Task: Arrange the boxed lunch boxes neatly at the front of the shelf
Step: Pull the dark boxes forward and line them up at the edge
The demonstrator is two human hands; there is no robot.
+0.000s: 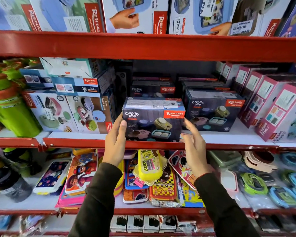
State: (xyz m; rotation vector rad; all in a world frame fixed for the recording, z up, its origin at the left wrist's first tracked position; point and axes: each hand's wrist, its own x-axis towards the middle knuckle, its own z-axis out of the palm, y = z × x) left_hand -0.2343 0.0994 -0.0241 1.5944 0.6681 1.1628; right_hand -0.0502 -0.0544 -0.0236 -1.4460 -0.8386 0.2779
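at shelf front point(229, 146): left hand point(115, 141) grip on crunchy bite box point(153, 120); right hand point(194, 146) open, fingertips touching.

green bottles point(9, 106), yellow lunch case point(148, 166)
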